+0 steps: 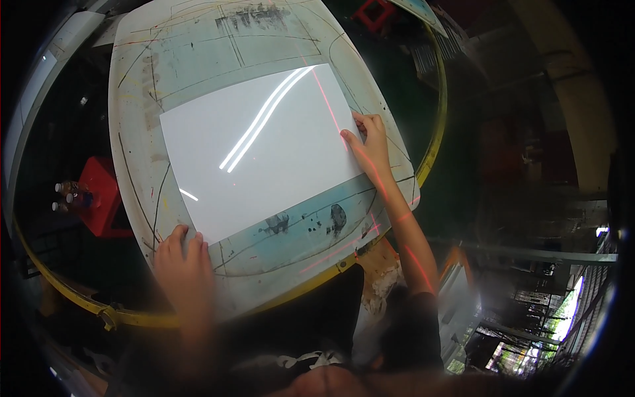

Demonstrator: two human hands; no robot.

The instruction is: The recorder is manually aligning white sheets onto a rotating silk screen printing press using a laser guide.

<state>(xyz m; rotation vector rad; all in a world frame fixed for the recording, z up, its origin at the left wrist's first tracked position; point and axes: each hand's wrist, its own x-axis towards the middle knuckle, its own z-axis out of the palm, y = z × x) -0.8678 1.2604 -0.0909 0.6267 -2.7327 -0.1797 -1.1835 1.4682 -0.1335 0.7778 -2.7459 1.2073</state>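
Observation:
A glossy white sheet (pixel 278 152) lies at a slant on a large pale board (pixel 142 73) with rounded sides. Bright light streaks reflect off its surface. My right hand (pixel 370 142) is closed on the sheet's right edge, thumb on top and the other fingers bent at the edge, partly hidden. At the near left corner, my left hand (pixel 185 261) has curled fingers against the sheet, with the thumb close to the corner tip. A thin red light line crosses the sheet's right part and my right forearm.
Dark drawn lines and ink smudges (pixel 337 218) mark the board. A yellow rail (pixel 436 106) curves around it. To the left, a red stool (pixel 106 198) stands beside several bottles (pixel 79 198). Another red stool (pixel 374 14) is at the far right.

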